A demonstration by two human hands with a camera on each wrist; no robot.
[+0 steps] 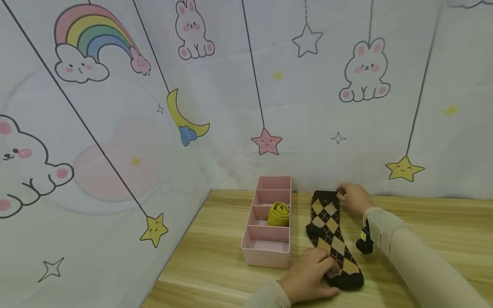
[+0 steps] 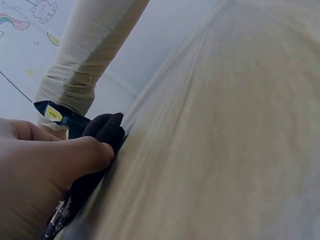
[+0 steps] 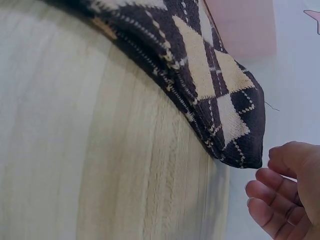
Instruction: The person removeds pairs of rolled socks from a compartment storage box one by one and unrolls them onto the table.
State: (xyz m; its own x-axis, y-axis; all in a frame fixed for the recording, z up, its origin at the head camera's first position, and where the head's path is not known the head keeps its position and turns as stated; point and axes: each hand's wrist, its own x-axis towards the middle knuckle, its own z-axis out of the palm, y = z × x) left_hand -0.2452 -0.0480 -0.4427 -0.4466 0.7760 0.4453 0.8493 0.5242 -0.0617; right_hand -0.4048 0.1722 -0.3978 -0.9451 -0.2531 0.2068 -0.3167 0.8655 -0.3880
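A pair of dark argyle socks (image 1: 334, 239) with tan and cream diamonds lies flat on the table, one layered on the other, cuffs toward the back wall. My left hand (image 1: 310, 274) pinches the black toe ends (image 2: 102, 132) between thumb and fingers. At the cuff's right corner is my right hand (image 1: 355, 199); in the right wrist view its loosely bent fingers (image 3: 270, 192) lie just beside the cuff edge and hold nothing. Left of the socks stands a pink divided box (image 1: 265, 258). A rolled yellow sock (image 1: 279, 214) sits in its third compartment from the back.
The wooden table (image 1: 208, 239) meets a white printed cloth wall (image 1: 308, 171) right behind the box and cuffs. Another cloth wall (image 1: 115, 239) borders the left side. A black wrist device (image 1: 365, 240) hangs under the right sleeve.
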